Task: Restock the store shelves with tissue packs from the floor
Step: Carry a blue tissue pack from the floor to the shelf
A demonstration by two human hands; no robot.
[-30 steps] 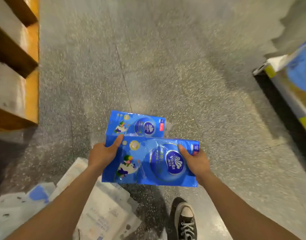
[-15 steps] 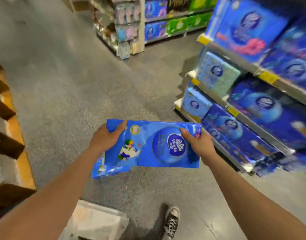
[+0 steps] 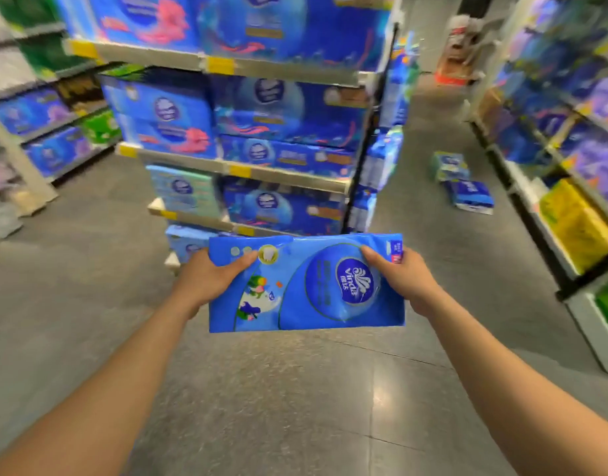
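Vinda logo (image 3: 356, 280) on tissue pack (image 3: 306, 304)

Both arms bare & stretched fwd from the bottom corners, converging toward mid-frame, wrists roughly level. L hand (image 3: 206, 280) grips the left edge of the tissue pack (image 3: 306, 304), thumb laid across the top face pointing inward, other fingers under the pack & out of sight, prob. curled beneath. R hand (image 3: 404, 281) mirrors it on the right edge w/ thumb over the top face by the logo, fingers likewise hidden below; hands well apart, pack held between them, its top face toward the camera.
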